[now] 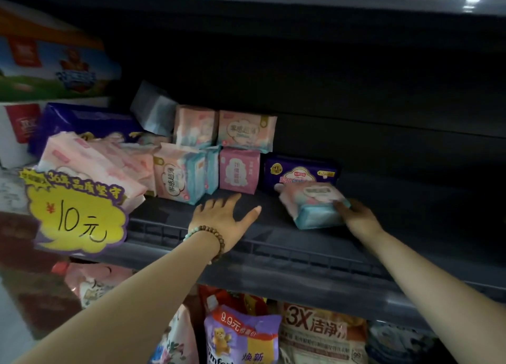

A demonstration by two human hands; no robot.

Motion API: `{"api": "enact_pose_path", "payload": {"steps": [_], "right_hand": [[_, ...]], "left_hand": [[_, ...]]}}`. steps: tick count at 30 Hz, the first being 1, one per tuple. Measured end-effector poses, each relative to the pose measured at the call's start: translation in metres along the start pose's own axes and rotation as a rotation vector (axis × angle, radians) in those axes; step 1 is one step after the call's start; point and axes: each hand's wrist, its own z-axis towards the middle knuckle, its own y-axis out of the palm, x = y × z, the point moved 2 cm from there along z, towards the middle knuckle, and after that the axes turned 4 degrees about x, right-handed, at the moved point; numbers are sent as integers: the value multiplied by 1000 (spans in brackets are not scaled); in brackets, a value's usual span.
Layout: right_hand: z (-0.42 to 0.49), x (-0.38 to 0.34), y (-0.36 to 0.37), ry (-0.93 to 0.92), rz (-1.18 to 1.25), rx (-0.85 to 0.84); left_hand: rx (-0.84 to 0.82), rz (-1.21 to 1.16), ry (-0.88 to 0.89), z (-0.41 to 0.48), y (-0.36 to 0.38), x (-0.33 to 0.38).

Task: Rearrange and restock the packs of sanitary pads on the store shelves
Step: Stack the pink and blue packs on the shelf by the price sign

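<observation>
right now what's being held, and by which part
The right hand grips the pink and blue pack at its right end; the left hand, spread open over the shelf, holds nothing.

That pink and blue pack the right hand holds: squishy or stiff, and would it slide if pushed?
Probably soft and light: the pink and blue pack has a puffy film wrapper, and the right hand grips only one end. It likely slides easily, glossy film on a smooth shelf. Lying flat, it seems unlikely to tip.
</observation>
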Motion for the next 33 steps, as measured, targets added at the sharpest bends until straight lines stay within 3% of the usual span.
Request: {"api": "enact_pose_path", "payload": {"steps": [7,12,18,22,25,33], "right_hand": [[-81,-69,28,-106,141,-255],[-125,-101,19,-145,436,-247],[-198,-144,37,-124,711,-360],[-249,-146,87,-97,609,-449],[-289,-138,141,-26,581,-536],[-385,-73,274,357,451,-795]], "left_hand": [[-51,-73,63,-3,-5,-3],[160,-800,40,-22,-47,4],[293,-1105,114,-76,-91,-47],[229,-1103,-14,-122,-88,-110],[155,-1108,-205,-157,-71,-161],[-113,-987,-684,-238,12,-283]]}}
